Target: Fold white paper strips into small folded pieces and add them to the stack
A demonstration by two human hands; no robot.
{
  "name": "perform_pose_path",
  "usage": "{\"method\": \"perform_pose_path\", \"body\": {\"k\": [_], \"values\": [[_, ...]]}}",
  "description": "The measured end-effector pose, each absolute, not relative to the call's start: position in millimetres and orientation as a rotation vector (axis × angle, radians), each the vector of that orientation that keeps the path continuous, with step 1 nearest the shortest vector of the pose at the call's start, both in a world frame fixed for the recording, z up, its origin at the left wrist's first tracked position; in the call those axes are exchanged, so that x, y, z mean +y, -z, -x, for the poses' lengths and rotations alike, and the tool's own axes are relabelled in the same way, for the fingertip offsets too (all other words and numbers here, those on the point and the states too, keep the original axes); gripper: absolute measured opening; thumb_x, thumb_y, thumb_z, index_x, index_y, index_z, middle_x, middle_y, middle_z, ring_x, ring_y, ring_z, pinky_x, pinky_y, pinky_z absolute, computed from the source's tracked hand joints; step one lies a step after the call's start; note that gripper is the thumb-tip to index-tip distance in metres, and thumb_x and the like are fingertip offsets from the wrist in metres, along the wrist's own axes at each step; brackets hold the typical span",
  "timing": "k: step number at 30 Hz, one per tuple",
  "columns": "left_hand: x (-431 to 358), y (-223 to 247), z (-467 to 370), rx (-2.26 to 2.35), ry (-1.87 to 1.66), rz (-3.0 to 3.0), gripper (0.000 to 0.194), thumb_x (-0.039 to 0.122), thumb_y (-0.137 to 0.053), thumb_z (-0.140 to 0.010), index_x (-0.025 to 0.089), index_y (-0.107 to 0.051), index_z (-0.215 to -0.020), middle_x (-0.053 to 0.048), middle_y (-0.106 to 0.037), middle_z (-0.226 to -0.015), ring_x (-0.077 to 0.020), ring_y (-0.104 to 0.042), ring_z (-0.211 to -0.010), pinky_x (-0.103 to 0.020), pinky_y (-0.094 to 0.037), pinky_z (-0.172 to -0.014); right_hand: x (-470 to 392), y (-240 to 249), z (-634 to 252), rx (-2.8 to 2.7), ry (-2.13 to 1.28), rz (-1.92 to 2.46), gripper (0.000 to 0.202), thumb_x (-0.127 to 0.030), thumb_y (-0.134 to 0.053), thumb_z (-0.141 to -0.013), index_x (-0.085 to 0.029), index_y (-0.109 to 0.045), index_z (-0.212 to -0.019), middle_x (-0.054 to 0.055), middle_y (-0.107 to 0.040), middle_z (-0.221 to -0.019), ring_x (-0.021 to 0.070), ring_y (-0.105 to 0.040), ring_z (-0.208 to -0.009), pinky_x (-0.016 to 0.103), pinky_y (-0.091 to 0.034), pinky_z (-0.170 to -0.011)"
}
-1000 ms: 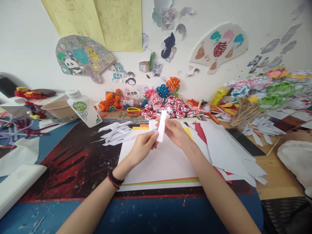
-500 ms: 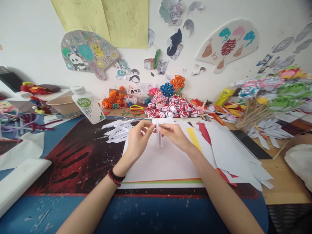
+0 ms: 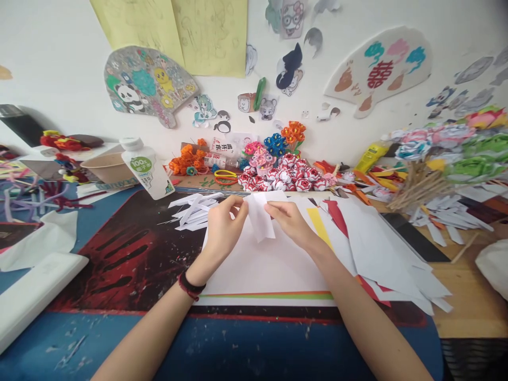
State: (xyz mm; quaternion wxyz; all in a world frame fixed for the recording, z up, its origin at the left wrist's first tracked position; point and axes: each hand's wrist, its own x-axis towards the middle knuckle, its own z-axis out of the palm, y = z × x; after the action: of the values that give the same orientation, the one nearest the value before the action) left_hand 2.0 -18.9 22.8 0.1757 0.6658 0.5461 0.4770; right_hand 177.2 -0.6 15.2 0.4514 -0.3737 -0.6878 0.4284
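Between my hands, a small white paper piece (image 3: 262,222) hangs with its broad face toward me, above a stack of paper sheets (image 3: 262,270). My left hand (image 3: 225,225) pinches its upper left edge between thumb and fingers. On the other side, my right hand (image 3: 289,219) grips the upper right edge, thumb in front. Left of my left hand lies a loose pile of white paper strips (image 3: 194,210) on the dark mat (image 3: 130,264).
A white bottle (image 3: 146,169) stands at the back left. Red-and-white paper flowers (image 3: 288,173) line the back beside orange-handled scissors (image 3: 225,177). More white sheets (image 3: 384,248) spread to the right. A long white case (image 3: 39,296) lies at the left.
The paper piece was edge-on and looked narrow; now it is opened out and shows its flat face. My hands have moved slightly apart. The view has shifted a little.
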Motion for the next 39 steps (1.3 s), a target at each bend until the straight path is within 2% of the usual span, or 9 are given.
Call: {"method": "perform_pose_path", "body": {"k": [3,6,9,15,20,24,26,32,39], "values": [[-21,-23,-3,1.669,-1.321,-1.948,0.015,0.028,-0.053,-0.087,0.019,-0.064,-0.082,-0.001,-0.071,-0.078,-0.0147,-0.059,-0.063,-0.026,-0.040,-0.063,-1,-12,-175,-1.663,-1.063,0.947,0.036,-0.041,-0.059,-0.086,-0.018,-0.053,-0.059,-0.003,-0.051,-0.060,0.0123,-0.049,-0.059,0.025,-0.038,-0.055],[-25,-22,-6,1.778,-1.368,-2.027,0.014,0.029,-0.055,-0.087,0.020,-0.065,-0.086,-0.001,-0.072,-0.080,-0.0145,-0.058,-0.060,-0.027,-0.038,-0.064,-1,-8,-171,-1.589,-1.200,0.938,0.025,-0.042,-0.067,-0.079,-0.018,-0.066,-0.082,0.002,-0.065,-0.078,0.0204,-0.062,-0.075,0.029,-0.048,-0.065],[-28,-20,-7,1.849,-1.455,-2.074,0.014,0.029,-0.055,-0.088,0.020,-0.065,-0.090,-0.001,-0.072,-0.081,-0.0142,-0.058,-0.061,-0.027,-0.037,-0.066,-3,-4,-168,-1.540,-1.230,0.966,0.035,-0.044,-0.072,-0.075,-0.018,-0.069,-0.099,0.005,-0.070,-0.089,0.0249,-0.066,-0.082,0.032,-0.051,-0.068],[-26,-10,-2,1.887,-1.454,-2.377,0.022,0.031,-0.048,-0.093,0.021,-0.068,-0.093,-0.005,-0.072,-0.082,-0.0189,-0.060,-0.072,-0.031,-0.035,-0.070,-8,-4,-164,-1.573,-1.103,1.007,0.033,-0.047,-0.069,-0.078,-0.017,-0.070,-0.092,0.006,-0.069,-0.085,0.0230,-0.065,-0.076,0.031,-0.050,-0.065],[-27,-10,2,1.704,-1.301,-2.581,0.024,0.030,-0.047,-0.095,0.026,-0.069,-0.102,-0.006,-0.074,-0.096,-0.0215,-0.061,-0.080,-0.035,-0.034,-0.074,-7,-6,-165,-1.587,-1.025,0.992,0.031,-0.046,-0.067,-0.080,-0.016,-0.069,-0.088,0.004,-0.067,-0.080,0.0181,-0.060,-0.069,0.027,-0.046,-0.060],[-27,-21,0,1.488,-1.476,-2.312,0.022,0.035,-0.052,-0.093,0.025,-0.071,-0.096,-0.005,-0.074,-0.100,-0.0212,-0.062,-0.087,-0.035,-0.040,-0.080,-7,-8,-168,-1.632,-0.919,1.013,0.029,-0.044,-0.066,-0.081,-0.016,-0.070,-0.082,0.001,-0.064,-0.073,0.0142,-0.055,-0.061,0.025,-0.039,-0.054],[-25,-25,0,1.373,-1.528,-2.062,0.023,0.037,-0.055,-0.091,0.023,-0.072,-0.090,-0.005,-0.073,-0.095,-0.0196,-0.062,-0.085,-0.032,-0.043,-0.076,-7,-8,-169,-1.638,-0.921,1.023,0.027,-0.043,-0.065,-0.082,-0.017,-0.071,-0.086,0.001,-0.065,-0.075,0.0153,-0.056,-0.062,0.026,-0.041,-0.055],[-14,-28,5,1.091,-1.376,-1.456,0.027,0.043,-0.068,-0.079,0.017,-0.071,-0.082,-0.006,-0.071,-0.085,-0.0162,-0.060,-0.075,-0.025,-0.043,-0.061,-10,-13,-171,-1.645,-0.942,1.020,0.029,-0.043,-0.065,-0.082,-0.019,-0.074,-0.097,0.004,-0.071,-0.087,0.0216,-0.063,-0.075,0.031,-0.049,-0.067],[-14,-30,4,1.064,-1.250,-1.359,0.026,0.042,-0.071,-0.075,0.018,-0.074,-0.085,-0.005,-0.069,-0.086,-0.0136,-0.056,-0.074,-0.024,-0.041,-0.059,-12,-18,-172,-1.668,-0.897,1.023,0.026,-0.041,-0.065,-0.083,-0.020,-0.075,-0.095,0.003,-0.072,-0.087,0.0204,-0.063,-0.073,0.030,-0.048,-0.064]]}}
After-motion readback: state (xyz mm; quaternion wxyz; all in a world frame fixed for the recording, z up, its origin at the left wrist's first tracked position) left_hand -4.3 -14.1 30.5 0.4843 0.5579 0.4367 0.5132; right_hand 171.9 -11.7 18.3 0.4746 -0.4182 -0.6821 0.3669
